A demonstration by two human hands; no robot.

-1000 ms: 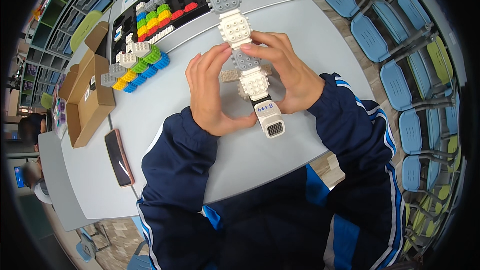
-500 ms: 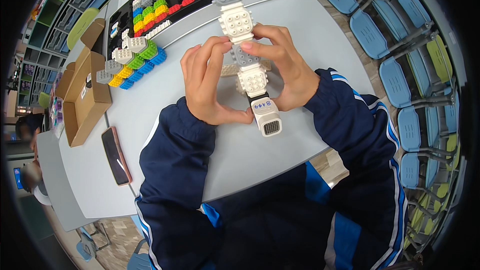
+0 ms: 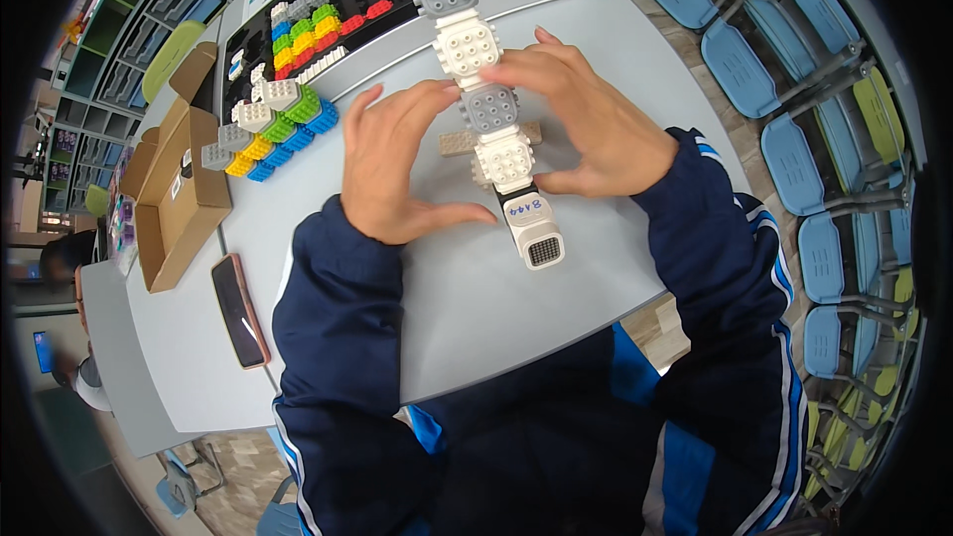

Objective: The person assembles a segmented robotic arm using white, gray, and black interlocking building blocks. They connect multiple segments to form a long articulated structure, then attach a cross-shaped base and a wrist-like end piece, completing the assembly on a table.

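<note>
A long chain of white and grey studded building blocks (image 3: 490, 110) runs down the middle of the view, ending near me in a white rounded block (image 3: 537, 239) with a dark grid on its face. My left hand (image 3: 389, 164) is open at the chain's left side; its fingertips reach the grey block's edge while the thumb points toward the end block, apart from it. On the other side, my right hand (image 3: 604, 124) is loosely curved and open, a fingertip on a white block and the thumb beside a lower one. A beige studded bar (image 3: 459, 144) lies behind the chain.
Behind stands a kit tray (image 3: 397, 60) with coloured bricks. A stack of coloured bricks (image 3: 273, 129) sits left of it, near an open cardboard box (image 3: 184, 201). A phone (image 3: 240, 310) lies on the grey table (image 3: 476, 328). Blue chairs (image 3: 740, 67) line the right.
Both my hands have loosened and spread outward from the chain. The left thumb has come away from the end block. The chain has hardly shifted.
</note>
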